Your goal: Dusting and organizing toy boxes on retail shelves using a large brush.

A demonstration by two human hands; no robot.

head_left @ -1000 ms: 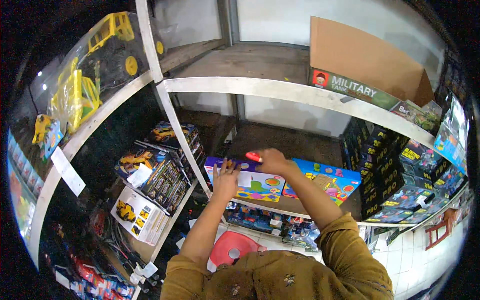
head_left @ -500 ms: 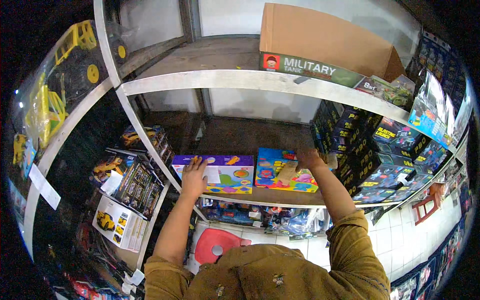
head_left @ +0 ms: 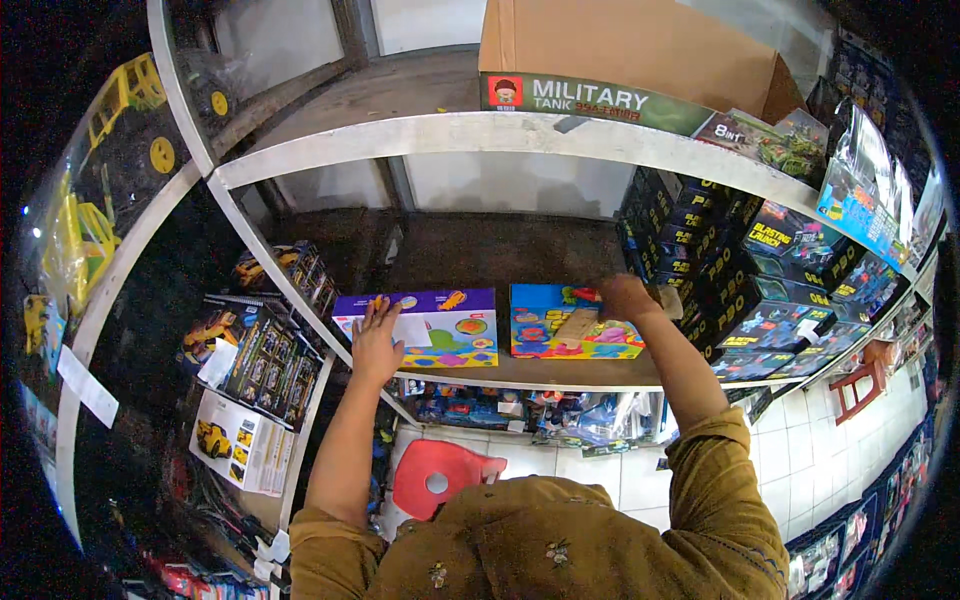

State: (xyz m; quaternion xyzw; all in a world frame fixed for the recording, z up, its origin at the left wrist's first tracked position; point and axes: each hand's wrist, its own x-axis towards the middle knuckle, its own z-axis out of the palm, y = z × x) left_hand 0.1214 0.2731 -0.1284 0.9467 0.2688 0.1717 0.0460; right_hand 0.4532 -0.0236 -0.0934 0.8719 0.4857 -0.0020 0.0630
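Two colourful toy boxes stand side by side on the middle shelf. My left hand point(head_left: 376, 338) lies on the front of the purple-topped box point(head_left: 470, 345), fingers spread, beside a white paper label point(head_left: 412, 330) stuck on it. At the upper right corner of the blue and yellow box point(head_left: 530, 340) is my right hand point(head_left: 628, 298), its fingers curled. What they grip is hidden. A light brown piece point(head_left: 578, 325), perhaps cardboard, shows on the box's front just left of that hand. Another brown piece point(head_left: 668, 300) sits to the hand's right.
Dark boxes point(head_left: 770, 320) are stacked on the right of the shelf. Above, a large open carton point(head_left: 620, 50) stands on the upper shelf point(head_left: 450, 133). Packaged toy vehicles point(head_left: 240, 440) fill the left rack. Below, a red stool point(head_left: 415, 475) stands on white tiles.
The view has shifted slightly, so shelves and boxes appear higher. Both hands stay at their boxes; the right hand's fingers look more curled at the blue box's corner.
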